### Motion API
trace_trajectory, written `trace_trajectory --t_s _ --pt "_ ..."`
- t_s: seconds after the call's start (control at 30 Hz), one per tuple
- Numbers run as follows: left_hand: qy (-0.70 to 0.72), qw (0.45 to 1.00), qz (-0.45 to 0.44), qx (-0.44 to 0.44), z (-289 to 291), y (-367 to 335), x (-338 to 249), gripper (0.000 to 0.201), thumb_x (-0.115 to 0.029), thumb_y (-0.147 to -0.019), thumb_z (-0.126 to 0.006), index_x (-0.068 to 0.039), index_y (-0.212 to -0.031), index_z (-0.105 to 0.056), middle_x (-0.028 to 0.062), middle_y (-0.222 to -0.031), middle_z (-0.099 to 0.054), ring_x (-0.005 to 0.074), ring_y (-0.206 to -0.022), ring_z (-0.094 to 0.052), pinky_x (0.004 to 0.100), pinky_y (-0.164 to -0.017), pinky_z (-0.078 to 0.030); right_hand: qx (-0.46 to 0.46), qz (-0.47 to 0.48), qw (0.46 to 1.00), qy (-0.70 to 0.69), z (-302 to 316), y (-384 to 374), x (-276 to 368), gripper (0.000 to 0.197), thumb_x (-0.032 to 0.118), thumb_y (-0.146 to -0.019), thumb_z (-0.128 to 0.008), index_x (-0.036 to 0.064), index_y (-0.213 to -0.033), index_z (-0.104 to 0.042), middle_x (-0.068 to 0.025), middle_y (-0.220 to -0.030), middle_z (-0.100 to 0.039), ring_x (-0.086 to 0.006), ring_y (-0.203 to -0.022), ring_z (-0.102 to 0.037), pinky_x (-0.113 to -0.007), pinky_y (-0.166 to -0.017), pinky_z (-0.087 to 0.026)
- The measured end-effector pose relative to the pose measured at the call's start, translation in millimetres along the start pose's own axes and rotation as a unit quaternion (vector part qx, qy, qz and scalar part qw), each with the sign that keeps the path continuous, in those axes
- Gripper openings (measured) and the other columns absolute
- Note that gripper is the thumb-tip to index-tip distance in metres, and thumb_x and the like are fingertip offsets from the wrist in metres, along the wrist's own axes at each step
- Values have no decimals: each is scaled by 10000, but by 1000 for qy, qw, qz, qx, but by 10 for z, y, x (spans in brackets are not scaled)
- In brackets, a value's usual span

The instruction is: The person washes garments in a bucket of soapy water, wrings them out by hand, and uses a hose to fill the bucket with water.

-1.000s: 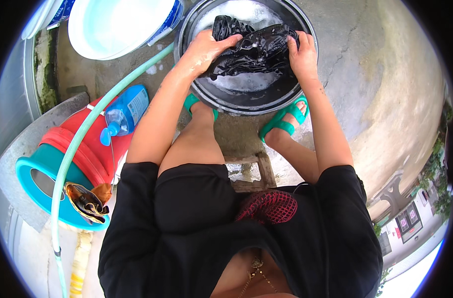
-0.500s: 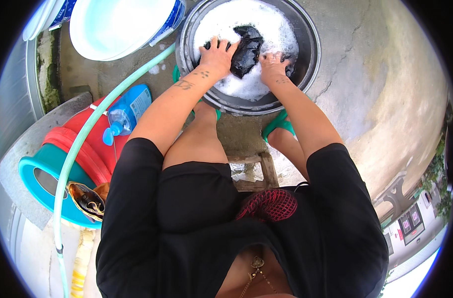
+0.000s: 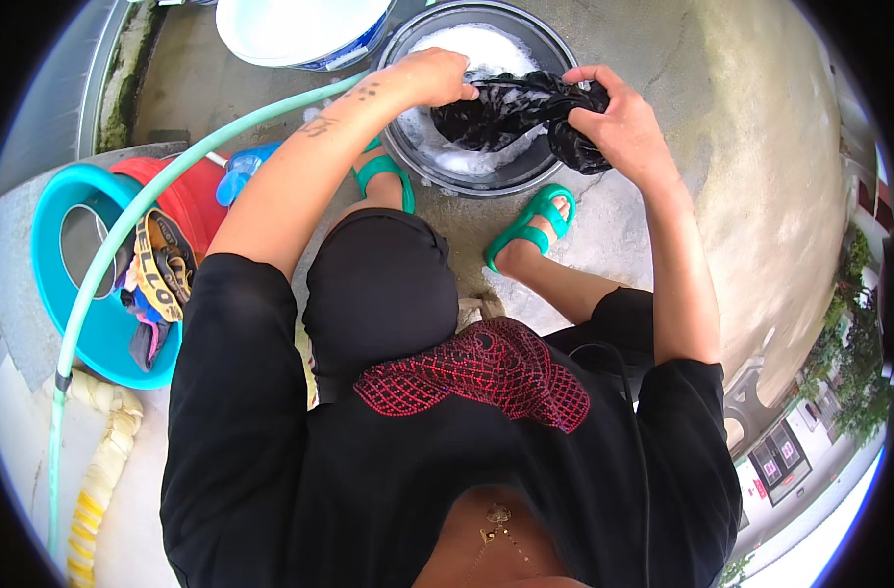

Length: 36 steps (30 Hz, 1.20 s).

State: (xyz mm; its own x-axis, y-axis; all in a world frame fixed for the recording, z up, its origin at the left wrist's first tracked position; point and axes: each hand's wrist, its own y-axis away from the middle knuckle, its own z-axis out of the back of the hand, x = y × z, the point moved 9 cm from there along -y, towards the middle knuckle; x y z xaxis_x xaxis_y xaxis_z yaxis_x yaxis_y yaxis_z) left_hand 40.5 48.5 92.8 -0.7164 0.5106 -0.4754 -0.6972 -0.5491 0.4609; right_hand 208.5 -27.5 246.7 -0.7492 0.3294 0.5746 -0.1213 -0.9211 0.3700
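Observation:
A wet black garment [image 3: 511, 113], its exact kind unclear, is stretched between my hands above a dark round basin [image 3: 447, 179]. White suds [image 3: 471, 47] fill much of the basin, and some foam clings to the cloth. My left hand [image 3: 435, 76] is closed on the garment's left end, over the basin's left side. At the right rim, my right hand [image 3: 619, 122] grips the other end, thumb and fingers around the bunched cloth. Part of that end hangs just past the rim.
A white bucket [image 3: 305, 29] stands behind left. A green hose [image 3: 163, 206] curves along my left, crossing a red tub [image 3: 187, 191] and a teal basin [image 3: 124, 343] with clothes. A blue bottle [image 3: 241, 171] lies beside them. My feet wear green sandals [image 3: 535, 225].
My hands have lifted the black garment out of the suds and drawn apart, my right hand moving right. The view has shifted, showing more of the teal basin and its clothes.

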Motion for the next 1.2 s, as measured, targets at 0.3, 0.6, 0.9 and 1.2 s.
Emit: trace_trajectory --t_s 0.3,0.6,0.9,1.2 --pt "-13 975 -77 -209 2095 1322 -1230 395 -342 -859 -696 36 -975 -715 275 -1013 -696 408 -1025 -669 479 -901 -527 -134 130 981 -46 1286 1000 1365 419 62 -817 -660 114 -1233 -657 -20 -859 -664 -96 -783 -633 -241 -760 -514" --pt "0 979 -33 -201 1525 1126 -1263 368 -369 -906 -655 -33 -1018 -755 214 -1045 -724 361 -1029 -694 457 -897 -546 -75 7 993 95 -477 -84 -390 456 247 -746 -748 166 -1182 -644 -199 -1016 -724 -373 -1006 -691 -439 -908 -535" --pt "-68 965 22 -251 1564 1130 -853 225 -198 -869 -684 -12 -992 -717 187 -914 -735 330 -909 -724 422 -782 -581 151 -135 954 223 -3018 -513 -1614 1009 303 -794 -756 413 -1590 -145 -276 -1561 -161 -504 -1358 -328 -504 -1102 -408" --pt "-90 973 1 -213 1372 908 -754 213 -119 -849 -639 -9 -1019 -704 199 -935 -728 329 -906 -723 429 -771 -583 179 -44 966 182 -2530 -804 -1842 790 231 -734 -717 202 -1481 -464 -301 -1232 -609 -434 -1164 -603 -439 -1024 -472"
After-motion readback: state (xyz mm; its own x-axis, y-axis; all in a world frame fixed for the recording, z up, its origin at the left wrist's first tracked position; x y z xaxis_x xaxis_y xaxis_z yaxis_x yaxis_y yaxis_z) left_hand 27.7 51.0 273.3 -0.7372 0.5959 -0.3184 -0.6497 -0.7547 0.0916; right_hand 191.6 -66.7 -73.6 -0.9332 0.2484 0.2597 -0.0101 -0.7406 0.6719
